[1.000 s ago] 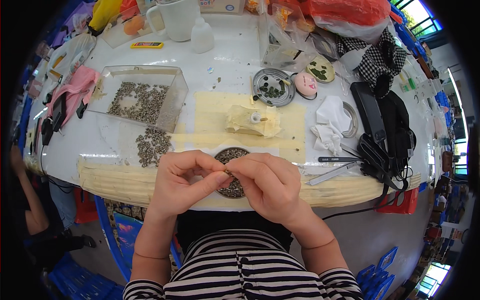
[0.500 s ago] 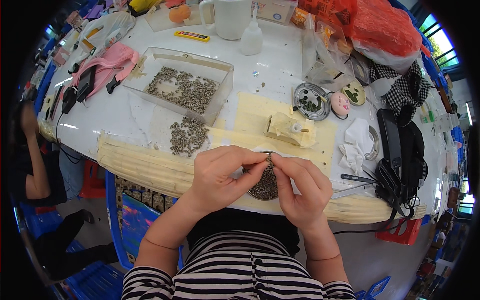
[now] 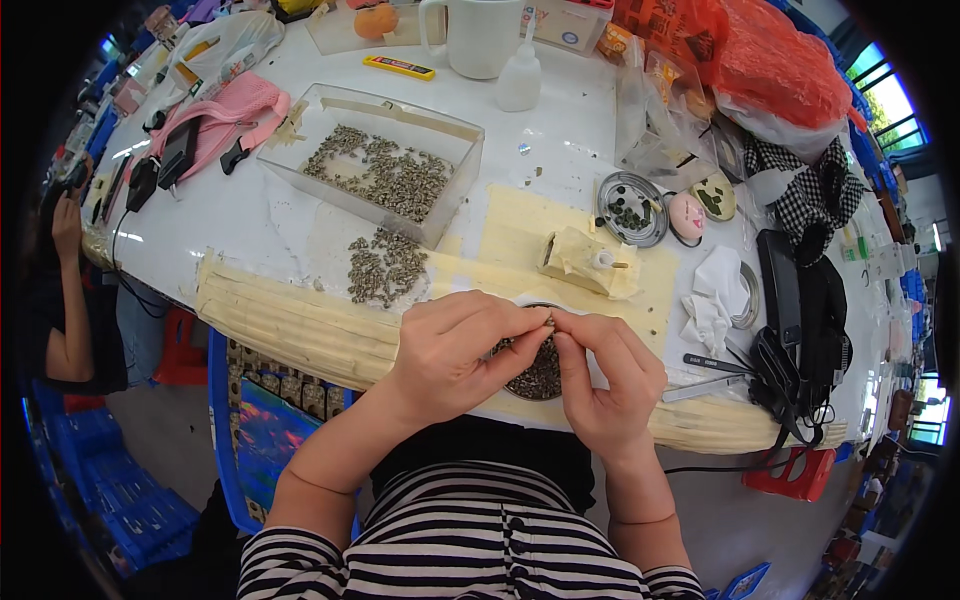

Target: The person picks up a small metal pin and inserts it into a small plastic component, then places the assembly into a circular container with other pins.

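Over a round dish [image 3: 532,398] at the table's front edge, my left hand [image 3: 455,350] and my right hand [image 3: 612,375] meet fingertip to fingertip. Both pinch a tiny metal part [image 3: 550,322] between thumb and forefinger; its exact shape is mostly hidden by the fingers. Small dark metal parts [image 3: 538,375] fill the dish beneath. Left of my hands lies a loose pile of similar small metal parts [image 3: 385,268]. Behind that pile, a clear shallow box [image 3: 465,190] holds many more of them.
A tape-wrapped block [image 3: 585,265] with a small peg stands beyond my hands. Round tins [image 3: 660,225] with dark green pieces, tweezers [image 3: 715,364], white tissue [image 3: 708,295] and black straps [image 3: 785,370] lie right. A white mug [image 3: 478,40] and squeeze bottle [image 3: 518,80] stand behind.
The whole view has shifted slightly, so the table's things appear a little farther right. My hands keep the same pinch above the dish. At far left, another person's arm and legs have moved.
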`<state>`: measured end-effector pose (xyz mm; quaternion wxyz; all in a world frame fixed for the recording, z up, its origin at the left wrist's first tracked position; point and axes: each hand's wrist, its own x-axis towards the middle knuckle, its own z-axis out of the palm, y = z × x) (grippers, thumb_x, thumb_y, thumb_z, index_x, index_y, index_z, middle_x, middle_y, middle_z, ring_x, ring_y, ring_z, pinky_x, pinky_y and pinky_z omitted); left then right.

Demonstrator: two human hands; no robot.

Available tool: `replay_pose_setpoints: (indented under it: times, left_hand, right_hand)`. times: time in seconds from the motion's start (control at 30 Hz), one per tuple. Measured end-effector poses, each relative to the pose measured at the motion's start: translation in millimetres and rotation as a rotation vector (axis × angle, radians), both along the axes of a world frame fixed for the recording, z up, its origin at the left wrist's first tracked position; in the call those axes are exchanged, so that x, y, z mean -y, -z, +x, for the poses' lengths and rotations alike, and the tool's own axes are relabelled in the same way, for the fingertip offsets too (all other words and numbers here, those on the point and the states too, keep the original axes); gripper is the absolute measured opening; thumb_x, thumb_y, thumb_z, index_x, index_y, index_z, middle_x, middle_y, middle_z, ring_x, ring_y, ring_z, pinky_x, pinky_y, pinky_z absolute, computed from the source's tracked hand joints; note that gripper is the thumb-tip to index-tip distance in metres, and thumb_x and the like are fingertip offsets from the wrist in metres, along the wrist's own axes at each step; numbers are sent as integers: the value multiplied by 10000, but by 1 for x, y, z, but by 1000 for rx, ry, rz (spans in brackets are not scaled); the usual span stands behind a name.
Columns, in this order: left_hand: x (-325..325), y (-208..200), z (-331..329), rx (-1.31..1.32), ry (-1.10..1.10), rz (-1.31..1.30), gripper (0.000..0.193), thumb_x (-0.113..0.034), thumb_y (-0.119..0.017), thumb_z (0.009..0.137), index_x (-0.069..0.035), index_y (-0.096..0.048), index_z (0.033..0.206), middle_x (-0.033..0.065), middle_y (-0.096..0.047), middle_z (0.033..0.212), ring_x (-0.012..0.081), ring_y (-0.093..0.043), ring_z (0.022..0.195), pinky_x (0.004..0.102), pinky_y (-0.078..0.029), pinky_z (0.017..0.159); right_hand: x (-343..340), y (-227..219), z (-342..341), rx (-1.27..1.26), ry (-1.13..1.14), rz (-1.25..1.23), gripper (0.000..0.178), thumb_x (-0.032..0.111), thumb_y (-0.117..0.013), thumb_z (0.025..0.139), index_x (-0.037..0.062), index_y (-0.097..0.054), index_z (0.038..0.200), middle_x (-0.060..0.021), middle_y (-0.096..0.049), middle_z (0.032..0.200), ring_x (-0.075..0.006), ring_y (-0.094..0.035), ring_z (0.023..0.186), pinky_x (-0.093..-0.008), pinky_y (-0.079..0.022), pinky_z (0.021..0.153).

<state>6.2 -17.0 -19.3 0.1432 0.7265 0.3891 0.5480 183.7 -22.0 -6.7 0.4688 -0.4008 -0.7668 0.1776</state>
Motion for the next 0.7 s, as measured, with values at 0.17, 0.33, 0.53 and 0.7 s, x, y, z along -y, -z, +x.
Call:
replay_pose_setpoints:
  times: [0.17,0.33,0.53,0.7]
  left_hand:
    - [2,-2,-2,-23,16,-11,180,14,-813,754,-6,-739,918,93,-707,753,211,-682,623,286,-519,556]
    - [2,-2,-2,-33,17,-23,197,35,-815,742,9,-739,922,105,-714,760,219,-691,640,284,-526,577]
    - [2,-1,-1,50,51,-105,140,-28,-806,787,-29,-735,908,73,-708,746,179,-676,612,276,-517,552]
    - [3,-4,-6,118,157,-280,117,-39,-781,835,-6,-743,940,89,-735,794,160,-699,657,262,-536,600]
  right_hand:
    - [0,-1,0,3,3,-5,216,-69,-730,828,-10,-723,1036,-141,-712,873,-257,-697,720,-319,-550,627]
    - [0,-1,0,-13,16,29,221,-74,-731,826,-9,-724,1036,-141,-713,876,-256,-700,734,-320,-552,631]
    - [-1,-2,-2,-12,-1,47,238,-87,-744,813,-9,-727,1037,-138,-714,902,-253,-709,758,-317,-563,650]
    - [0,-3,-1,-11,-8,53,238,-90,-751,806,-9,-726,1029,-137,-713,907,-252,-712,767,-315,-566,656]
